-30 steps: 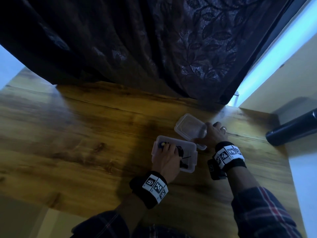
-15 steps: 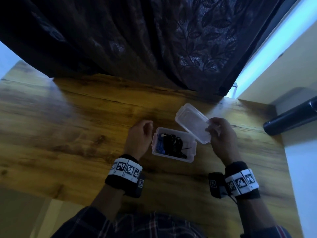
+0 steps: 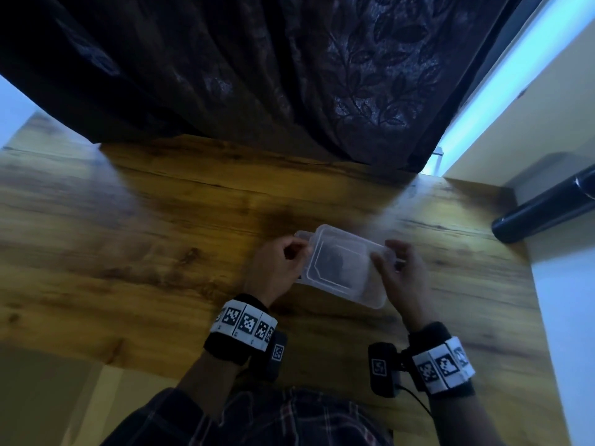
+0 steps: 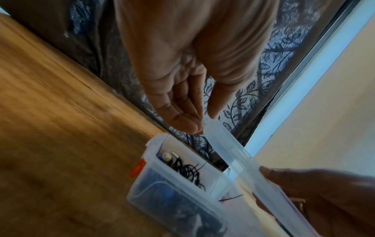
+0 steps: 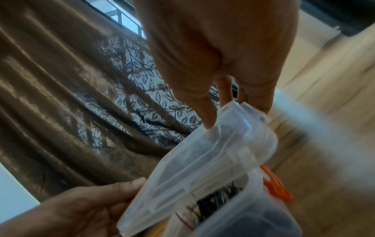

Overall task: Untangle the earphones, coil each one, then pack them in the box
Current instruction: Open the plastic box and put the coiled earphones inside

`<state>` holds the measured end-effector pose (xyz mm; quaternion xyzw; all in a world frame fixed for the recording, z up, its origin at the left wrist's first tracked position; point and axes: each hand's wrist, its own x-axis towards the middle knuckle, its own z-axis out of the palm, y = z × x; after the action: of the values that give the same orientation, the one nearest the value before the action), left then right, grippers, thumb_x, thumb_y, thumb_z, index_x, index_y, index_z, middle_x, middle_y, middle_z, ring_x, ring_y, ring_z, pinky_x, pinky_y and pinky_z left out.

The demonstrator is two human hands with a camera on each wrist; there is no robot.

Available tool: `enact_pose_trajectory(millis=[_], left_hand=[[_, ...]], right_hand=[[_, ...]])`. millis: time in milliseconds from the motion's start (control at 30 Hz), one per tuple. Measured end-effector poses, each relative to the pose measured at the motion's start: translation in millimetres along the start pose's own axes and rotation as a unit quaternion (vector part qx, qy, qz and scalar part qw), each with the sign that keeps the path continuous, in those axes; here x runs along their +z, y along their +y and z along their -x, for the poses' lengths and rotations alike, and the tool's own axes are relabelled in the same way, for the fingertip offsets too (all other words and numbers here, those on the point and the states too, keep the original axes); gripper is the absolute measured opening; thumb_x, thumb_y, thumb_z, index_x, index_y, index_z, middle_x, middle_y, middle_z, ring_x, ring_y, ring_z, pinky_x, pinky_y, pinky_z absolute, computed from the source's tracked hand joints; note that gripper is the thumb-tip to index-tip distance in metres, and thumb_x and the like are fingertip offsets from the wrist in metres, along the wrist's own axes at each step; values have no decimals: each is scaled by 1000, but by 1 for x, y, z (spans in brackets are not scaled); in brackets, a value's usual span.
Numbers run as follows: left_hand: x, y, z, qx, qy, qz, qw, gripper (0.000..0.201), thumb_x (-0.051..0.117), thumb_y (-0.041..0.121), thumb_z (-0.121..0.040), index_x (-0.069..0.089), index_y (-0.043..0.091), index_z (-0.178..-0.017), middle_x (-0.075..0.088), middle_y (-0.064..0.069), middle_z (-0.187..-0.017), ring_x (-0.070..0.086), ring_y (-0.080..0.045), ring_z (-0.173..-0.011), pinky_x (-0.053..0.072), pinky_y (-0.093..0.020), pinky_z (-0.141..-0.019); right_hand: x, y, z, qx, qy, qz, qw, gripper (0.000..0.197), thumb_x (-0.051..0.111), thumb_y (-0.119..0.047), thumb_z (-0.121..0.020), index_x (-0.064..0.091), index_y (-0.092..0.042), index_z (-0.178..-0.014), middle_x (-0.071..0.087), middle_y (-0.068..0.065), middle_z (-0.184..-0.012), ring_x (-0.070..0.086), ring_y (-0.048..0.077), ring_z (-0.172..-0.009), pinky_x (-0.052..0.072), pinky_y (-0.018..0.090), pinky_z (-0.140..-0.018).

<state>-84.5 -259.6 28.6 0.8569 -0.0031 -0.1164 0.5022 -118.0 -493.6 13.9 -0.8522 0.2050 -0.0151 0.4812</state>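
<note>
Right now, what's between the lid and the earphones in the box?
Nothing but air. In the left wrist view the lid, held by both hands, hangs tilted above the open box; the earphones lie uncovered inside.

A leaf-patterned dark curtain (image 3: 289,75) hangs behind the wooden table (image 3: 112,236); perhaps a black cylinder (image 3: 544,210) lies right.

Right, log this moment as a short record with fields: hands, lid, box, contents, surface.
left hand: grips one end of the lid
right hand: grips the opposite end of the lid
lid: clear plastic, held above the box, not yet seated
box: clear plastic with an orange clasp, open, resting on the table
earphones: dark cables inside the box; one thin end pokes over the rim
table: wood grain, dark curtain behind it
</note>
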Motion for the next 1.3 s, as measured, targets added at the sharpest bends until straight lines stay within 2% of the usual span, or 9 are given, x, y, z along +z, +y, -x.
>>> enact_pose_trajectory(millis=[133,333,633,800,900,1033,1133,1233,1300], left_hand=[[3,-6,3,-29,24,-9,999,27,67,36,-90,67,18,-111,70,4,-101,66,-8,-89,60,-35,-79],[-1,-16,-3,-60,88,-28,994,23,71,28,-89,69,15,-107,68,7,-94,60,2,-79,46,-12,-63],[4,-32,-9,-77,101,-62,990,23,66,26,-92,70,14,-111,67,7,-97,57,4,-77,40,-8,-61],[6,-36,-14,-94,85,-72,989,24,64,29,-93,70,15,-111,72,1,-104,61,-3,-82,47,-14,-68],[7,-35,-14,-108,83,-73,988,26,64,31,-93,69,15,-112,72,0,-105,61,-4,-82,49,-18,-70],[7,-33,-19,-191,47,-53,979,36,61,40,-94,63,17,-122,68,1,-113,55,-7,-86,42,-20,-66],[6,-36,-24,-234,21,-2,972,40,62,40,-93,59,17,-126,65,2,-112,56,-9,-91,43,-22,-69],[4,-37,-24,-269,14,68,961,39,66,38,-90,60,17,-123,66,4,-108,61,-11,-93,49,-26,-71],[2,-37,-25,-278,31,101,955,43,72,36,-86,61,16,-123,68,1,-113,63,-15,-99,53,-32,-81]], right_hand=[[28,3,-4,3,20,37,999,42,66,-30,-95,56,-11,-131,63,9,-127,60,25,-114,51,40,-93],[51,-13,-6,-15,23,94,995,39,63,-32,-97,56,-11,-129,65,11,-124,60,28,-114,50,40,-92],[60,-22,-8,-26,18,135,990,37,60,-30,-99,57,-14,-131,65,8,-129,57,28,-120,45,34,-94],[54,-14,-8,-29,12,115,993,36,59,-30,-100,56,-11,-131,66,8,-124,63,20,-105,44,26,-84],[47,4,-9,18,-10,58,998,38,58,-39,-99,60,-11,-124,67,3,-112,65,17,-98,54,34,-81],[33,28,-9,94,-128,-60,985,33,57,-44,-98,70,-16,-110,76,2,-99,73,18,-89,57,30,-71],[29,29,-9,156,-169,-161,960,30,61,-40,-96,70,-16,-112,76,9,-105,74,24,-92,60,39,-79],[29,33,-10,181,-152,-174,956,35,69,-43,-90,70,-14,-111,76,9,-105,74,27,-96,60,46,-86],[31,34,-9,165,-100,-138,971,39,73,-45,-85,70,-15,-110,76,4,-100,74,22,-93,61,42,-82]])
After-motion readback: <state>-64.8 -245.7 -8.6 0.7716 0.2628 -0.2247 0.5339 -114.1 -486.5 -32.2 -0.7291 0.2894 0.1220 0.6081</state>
